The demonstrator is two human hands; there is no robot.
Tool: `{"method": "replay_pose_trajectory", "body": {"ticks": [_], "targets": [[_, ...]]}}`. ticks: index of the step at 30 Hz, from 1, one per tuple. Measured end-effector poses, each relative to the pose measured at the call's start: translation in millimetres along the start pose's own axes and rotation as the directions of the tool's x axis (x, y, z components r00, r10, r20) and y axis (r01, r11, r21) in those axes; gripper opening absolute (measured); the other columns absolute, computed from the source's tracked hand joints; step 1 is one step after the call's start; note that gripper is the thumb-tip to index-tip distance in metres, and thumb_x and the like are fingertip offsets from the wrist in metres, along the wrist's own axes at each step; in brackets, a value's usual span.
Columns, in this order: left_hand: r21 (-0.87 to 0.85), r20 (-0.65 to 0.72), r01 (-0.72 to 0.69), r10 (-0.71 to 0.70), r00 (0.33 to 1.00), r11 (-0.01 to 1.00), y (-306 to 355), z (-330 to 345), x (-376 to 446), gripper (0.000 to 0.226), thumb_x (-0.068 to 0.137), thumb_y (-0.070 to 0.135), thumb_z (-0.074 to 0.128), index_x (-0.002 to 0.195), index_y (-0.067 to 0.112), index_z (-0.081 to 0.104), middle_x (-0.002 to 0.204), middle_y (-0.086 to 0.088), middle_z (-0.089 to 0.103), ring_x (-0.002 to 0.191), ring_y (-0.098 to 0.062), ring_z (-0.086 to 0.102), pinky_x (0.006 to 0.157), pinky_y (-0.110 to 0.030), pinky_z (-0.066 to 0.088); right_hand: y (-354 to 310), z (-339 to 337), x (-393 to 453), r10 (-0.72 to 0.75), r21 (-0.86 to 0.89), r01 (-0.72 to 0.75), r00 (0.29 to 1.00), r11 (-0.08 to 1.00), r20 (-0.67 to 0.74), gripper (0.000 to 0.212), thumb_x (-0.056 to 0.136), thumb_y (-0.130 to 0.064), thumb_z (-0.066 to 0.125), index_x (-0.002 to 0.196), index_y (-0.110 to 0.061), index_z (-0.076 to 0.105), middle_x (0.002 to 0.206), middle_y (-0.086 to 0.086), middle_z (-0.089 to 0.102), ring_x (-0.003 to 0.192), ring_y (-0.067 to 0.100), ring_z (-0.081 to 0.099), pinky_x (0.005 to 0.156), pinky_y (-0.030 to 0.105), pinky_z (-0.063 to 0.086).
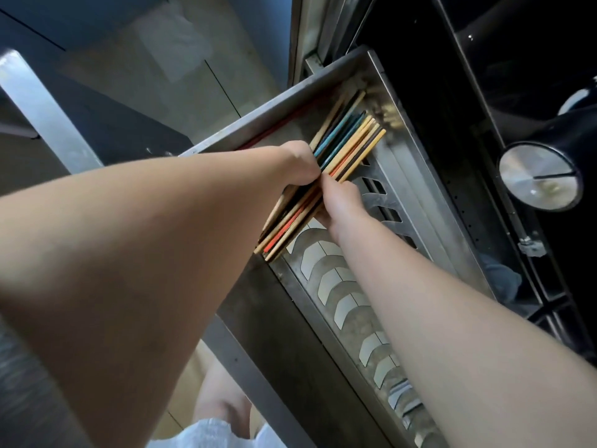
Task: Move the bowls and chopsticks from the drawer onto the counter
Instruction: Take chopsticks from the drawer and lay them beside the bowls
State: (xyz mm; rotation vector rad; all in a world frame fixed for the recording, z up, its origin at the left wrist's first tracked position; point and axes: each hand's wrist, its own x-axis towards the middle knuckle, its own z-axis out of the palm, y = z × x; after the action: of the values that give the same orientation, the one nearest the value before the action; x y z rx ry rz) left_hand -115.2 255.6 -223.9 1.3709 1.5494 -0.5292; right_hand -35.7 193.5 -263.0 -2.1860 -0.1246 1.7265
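Observation:
A bundle of several chopsticks [347,140], wooden with blue, orange and dark ones among them, lies slantwise at the far end of the open steel drawer [258,119]. My left hand [302,163] grips the bundle's middle from the left. My right hand [339,202] holds the same bundle from the right, fingers curled under it. The lower ends of the chopsticks stick out past the drawer's slotted rack [349,305]. No bowls show in the drawer.
The drawer's slotted metal rack runs toward me under my right forearm. A black stove surface with a round steel lid [538,176] lies to the right. A steel edge [35,101] and grey floor lie left. My knee and a white cloth show below.

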Motion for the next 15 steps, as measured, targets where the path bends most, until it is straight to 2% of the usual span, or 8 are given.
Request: {"method": "replay_pose_trajectory", "body": {"ticks": [5, 7, 10, 13, 15], "targets": [[-0.041, 0.039, 0.017, -0.016, 0.999, 0.999, 2.9, 0.2, -3.8, 0.032, 0.097, 0.021, 0.044, 0.122, 0.007, 0.058, 0.115, -0.013, 0.062, 0.104, -0.027, 0.061, 0.084, -0.031, 0.048, 2.9, -7.1, 4.3, 0.008, 0.083, -0.012, 0.999, 0.996, 0.046, 0.061, 0.072, -0.033, 0.060, 0.131, -0.017, 0.050, 0.116, 0.008, 0.065, 0.100, 0.026, 0.065, 0.090, 0.045, 0.055], [-0.104, 0.058, 0.028, -0.022, 0.998, 0.994, 2.3, -1.2, -4.7, 0.029, 0.095, 0.024, 0.047, 0.118, 0.010, 0.058, 0.111, -0.011, 0.064, 0.102, -0.027, 0.063, 0.089, -0.035, 0.050, 3.3, -9.2, 5.6, 0.011, 0.092, -0.017, 0.998, 0.996, 0.064, 0.063, 0.071, -0.033, 0.060, 0.131, -0.017, 0.050, 0.117, 0.008, 0.065, 0.101, 0.027, 0.066, 0.090, 0.046, 0.055], [-0.206, 0.077, 0.039, -0.024, 0.997, 0.978, 3.1, -3.2, -7.9, 0.022, 0.093, 0.026, 0.051, 0.109, 0.013, 0.058, 0.103, -0.008, 0.064, 0.097, -0.023, 0.063, 0.087, -0.035, 0.050, 1.9, -13.5, 4.7, 0.014, 0.116, -0.022, 0.998, 0.993, 0.068, 0.056, 0.076, -0.031, 0.059, 0.130, -0.018, 0.051, 0.114, 0.009, 0.068, 0.099, 0.028, 0.068, 0.088, 0.048, 0.055], [-0.288, 0.086, 0.057, -0.033, 0.996, 0.956, 4.6, -0.1, -10.0, 0.026, 0.095, 0.024, 0.049, 0.115, 0.012, 0.060, 0.109, -0.010, 0.066, 0.100, -0.024, 0.065, 0.095, -0.040, 0.051, 1.1, -19.4, 3.4, 0.012, 0.188, -0.028, 0.996, 0.982, 0.089, 0.039, 0.088, -0.025, 0.057, 0.125, -0.016, 0.054, 0.110, 0.009, 0.070, 0.095, 0.026, 0.069, 0.084, 0.043, 0.056], [-0.292, 0.068, 0.060, -0.041, 0.997, 0.955, 6.0, 1.6, -12.6, 0.028, 0.097, 0.024, 0.048, 0.119, 0.012, 0.059, 0.112, -0.009, 0.065, 0.103, -0.023, 0.064, 0.096, -0.038, 0.050, 2.0, -19.2, 0.8, 0.008, 0.180, -0.022, 0.997, 0.983, 0.083, 0.039, 0.087, -0.027, 0.055, 0.125, -0.016, 0.055, 0.110, 0.009, 0.070, 0.095, 0.027, 0.069, 0.084, 0.043, 0.056]]}}
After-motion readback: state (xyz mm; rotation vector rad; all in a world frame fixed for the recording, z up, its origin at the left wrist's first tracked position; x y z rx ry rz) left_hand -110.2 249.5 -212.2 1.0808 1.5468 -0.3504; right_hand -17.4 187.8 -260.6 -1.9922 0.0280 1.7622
